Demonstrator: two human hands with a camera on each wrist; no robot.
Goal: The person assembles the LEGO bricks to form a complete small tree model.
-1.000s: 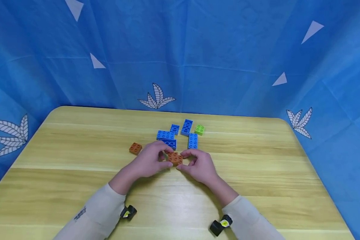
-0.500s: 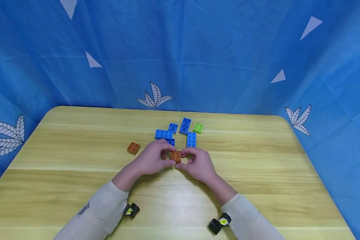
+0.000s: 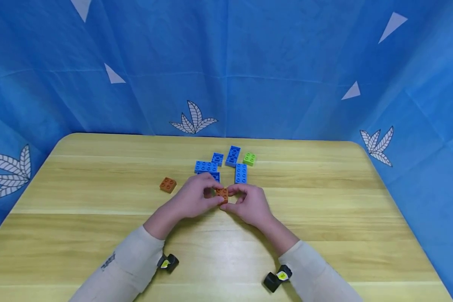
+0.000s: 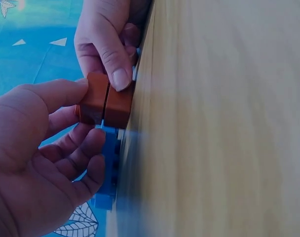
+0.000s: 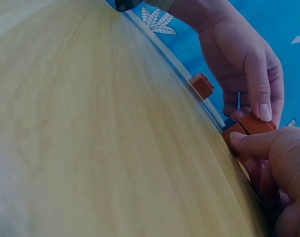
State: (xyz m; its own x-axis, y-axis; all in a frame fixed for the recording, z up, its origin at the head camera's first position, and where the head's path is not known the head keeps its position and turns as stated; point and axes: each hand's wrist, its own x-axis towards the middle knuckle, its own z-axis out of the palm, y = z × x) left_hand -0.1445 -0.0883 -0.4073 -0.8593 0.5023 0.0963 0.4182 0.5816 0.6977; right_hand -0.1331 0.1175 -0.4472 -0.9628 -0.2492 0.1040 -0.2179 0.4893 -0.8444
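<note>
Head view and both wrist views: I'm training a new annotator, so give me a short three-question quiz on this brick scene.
1. True or false: both hands pinch the stacked orange bricks.
2. How many green bricks lie on the table? A) none B) one C) three
3. Which side of the left hand is the lone orange brick on?

Key:
1. True; the left hand and right hand each grip the stack.
2. B, the green brick.
3. Its left, apart from it.
</note>
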